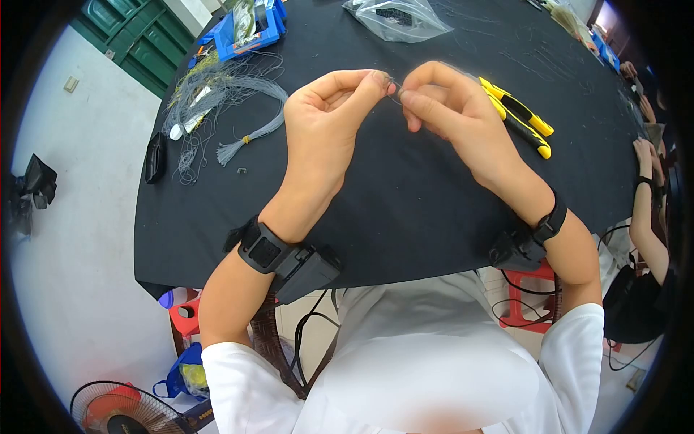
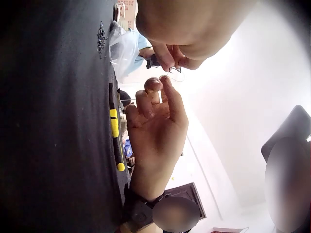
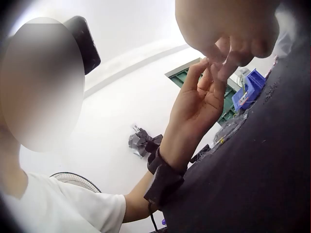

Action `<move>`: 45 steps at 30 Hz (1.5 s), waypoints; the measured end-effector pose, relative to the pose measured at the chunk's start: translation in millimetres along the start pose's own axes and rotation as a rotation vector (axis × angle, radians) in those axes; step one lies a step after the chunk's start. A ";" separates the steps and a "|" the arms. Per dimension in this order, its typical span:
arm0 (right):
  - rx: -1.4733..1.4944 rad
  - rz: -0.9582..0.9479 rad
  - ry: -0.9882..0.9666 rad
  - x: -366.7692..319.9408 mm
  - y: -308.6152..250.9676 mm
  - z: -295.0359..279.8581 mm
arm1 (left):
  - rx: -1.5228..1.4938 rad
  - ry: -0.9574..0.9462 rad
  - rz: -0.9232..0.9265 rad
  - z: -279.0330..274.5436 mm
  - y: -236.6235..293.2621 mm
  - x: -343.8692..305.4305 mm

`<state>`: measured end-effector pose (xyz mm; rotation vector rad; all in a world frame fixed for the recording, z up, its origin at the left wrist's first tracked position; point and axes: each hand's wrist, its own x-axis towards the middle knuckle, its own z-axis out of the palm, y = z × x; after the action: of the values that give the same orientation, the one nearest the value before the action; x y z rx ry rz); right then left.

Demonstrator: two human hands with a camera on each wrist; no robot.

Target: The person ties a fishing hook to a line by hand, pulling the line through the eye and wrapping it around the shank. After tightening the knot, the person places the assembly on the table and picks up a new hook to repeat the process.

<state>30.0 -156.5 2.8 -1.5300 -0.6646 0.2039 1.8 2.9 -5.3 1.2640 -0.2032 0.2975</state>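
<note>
A black-covered table (image 1: 412, 217) is spread beneath both hands. A bundle of grey line (image 1: 269, 88) is laid at the left, its near end gathered by a yellow tie (image 1: 246, 139). At the far left a blue bin (image 1: 276, 20) is seen, and at the far middle a clear plastic bag (image 1: 426, 30). The left hand (image 1: 322, 130) and the right hand (image 1: 473, 126) are raised over the far half of the table, their fingertips nearly met. Beyond the right hand, a tool with yellow-and-black handles (image 1: 541, 124), probably pliers, is partly hidden.

A small dark metal piece (image 2: 176, 70) is pinched between the left thumb and fingers; the right thumb and forefinger are closed together at a fine strand (image 2: 179, 80), though how firmly it is gripped cannot be told. For careful work, the piece is best held steady by the left fingertips while the strand is guided by small movements of the right, with slack drawn up gently so that no kink is made.

The piece looks thin, bent and wiry, perhaps a hook; its exact shape is too small to be read. The strand is hair-fine, pale and curved in a loose arc beside it.
</note>
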 end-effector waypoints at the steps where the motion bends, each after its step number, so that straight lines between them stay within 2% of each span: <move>1: 0.029 -0.005 0.011 0.5 -0.2 -0.9 | 0.003 0.002 -0.003 0.1 -0.2 0.0; 7: 0.200 0.026 0.025 1.7 -2.3 -4.0 | 0.092 -0.025 -0.031 -0.2 -0.4 -1.5; 10: 0.229 0.096 -0.031 1.4 -4.6 -5.3 | 0.106 -0.027 -0.016 0.3 0.8 -2.1; 13: 0.177 0.082 0.020 -0.5 -7.8 0.2 | 0.080 -0.034 -0.013 -1.3 0.1 -1.7; 16: -0.007 -0.001 0.063 -3.9 -3.7 2.4 | 0.116 -0.015 0.005 -2.4 0.1 -0.4; 19: -0.303 -0.345 0.116 -2.3 5.4 5.9 | 0.101 0.000 -0.011 -2.6 0.1 0.0; 23: -0.338 -0.244 0.041 -9.7 -6.1 12.3 | 0.071 0.017 -0.001 -0.7 0.5 -0.8; 30: -0.106 -0.180 -0.009 -7.5 4.4 16.2 | 0.013 0.020 0.001 -1.5 -1.5 0.1; 45: -0.340 -0.220 0.066 -10.3 -1.5 11.3 | -0.220 -0.008 -0.165 -2.9 -0.3 0.8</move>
<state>15.4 -152.3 0.4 -1.7630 -0.8397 -0.1326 2.6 5.7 -6.2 1.0572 -0.1331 0.1245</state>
